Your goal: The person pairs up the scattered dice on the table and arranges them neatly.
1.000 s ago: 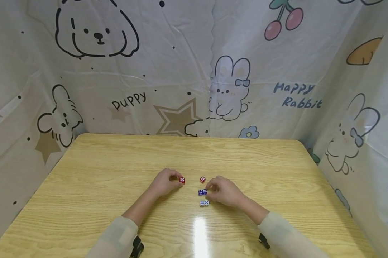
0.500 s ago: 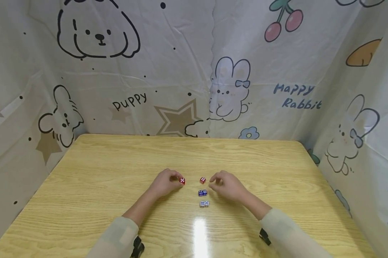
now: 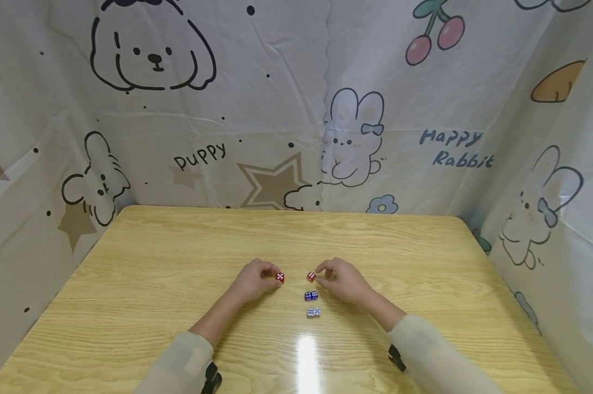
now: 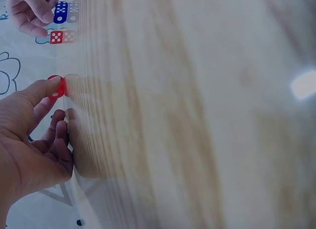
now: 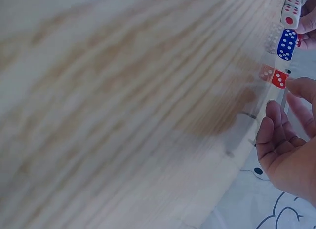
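My left hand (image 3: 253,280) pinches a red die (image 3: 280,277) between thumb and finger; in the left wrist view this die (image 4: 57,87) is partly covered by the thumb. A second red die (image 3: 311,277) rests on the table to its right. My right hand (image 3: 344,280) is just right of that second die, thumb and index finger parted with their tips close to it; contact cannot be made out. In the right wrist view the thumb tip is beside the red die (image 5: 279,79). Its other fingers (image 5: 266,133) are loosely curled.
Two blue dice (image 3: 311,296) sit side by side nearer the person, and two white dice (image 3: 313,313) side by side nearer still. The wooden table (image 3: 178,235) ends at a patterned curtain (image 3: 202,109) at the back and sides.
My right hand has moved from beside the blue dice, away from the person, to the second red die. My left hand has kept its pinch on its red die, nearly still.
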`<action>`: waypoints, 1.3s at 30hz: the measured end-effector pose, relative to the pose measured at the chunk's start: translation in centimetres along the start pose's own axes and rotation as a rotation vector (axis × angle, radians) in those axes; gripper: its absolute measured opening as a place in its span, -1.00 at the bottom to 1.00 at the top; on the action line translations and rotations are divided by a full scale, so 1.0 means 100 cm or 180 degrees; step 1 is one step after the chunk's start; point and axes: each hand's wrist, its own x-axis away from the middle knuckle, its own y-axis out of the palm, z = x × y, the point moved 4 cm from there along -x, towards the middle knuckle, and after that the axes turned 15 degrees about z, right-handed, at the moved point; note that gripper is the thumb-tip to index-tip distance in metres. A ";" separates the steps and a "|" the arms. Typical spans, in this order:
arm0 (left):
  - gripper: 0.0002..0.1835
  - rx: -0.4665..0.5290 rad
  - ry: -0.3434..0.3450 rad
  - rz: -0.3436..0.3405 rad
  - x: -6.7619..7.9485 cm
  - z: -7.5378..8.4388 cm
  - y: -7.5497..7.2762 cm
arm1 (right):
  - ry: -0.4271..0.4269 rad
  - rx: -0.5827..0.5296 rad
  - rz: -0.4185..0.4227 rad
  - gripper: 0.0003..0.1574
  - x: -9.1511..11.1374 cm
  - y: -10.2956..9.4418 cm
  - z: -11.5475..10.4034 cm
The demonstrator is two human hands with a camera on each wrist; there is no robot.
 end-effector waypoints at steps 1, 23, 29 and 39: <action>-0.86 0.0003 -0.0011 -0.0006 0.000 0.000 0.000 | -0.0003 0.0005 0.0009 -0.78 -0.001 0.001 0.000; -0.86 -0.0032 0.0018 -0.0017 0.000 -0.001 -0.001 | -0.0125 0.0224 -0.0193 -0.69 -0.012 0.009 -0.005; -0.86 -0.0038 0.0022 -0.0023 0.000 -0.001 0.000 | -0.0140 0.0256 -0.0228 -0.71 -0.016 0.009 -0.005; -0.87 -0.0049 0.0033 -0.0041 -0.001 -0.001 0.001 | -0.0018 0.0304 -0.0281 -0.79 -0.016 0.010 -0.004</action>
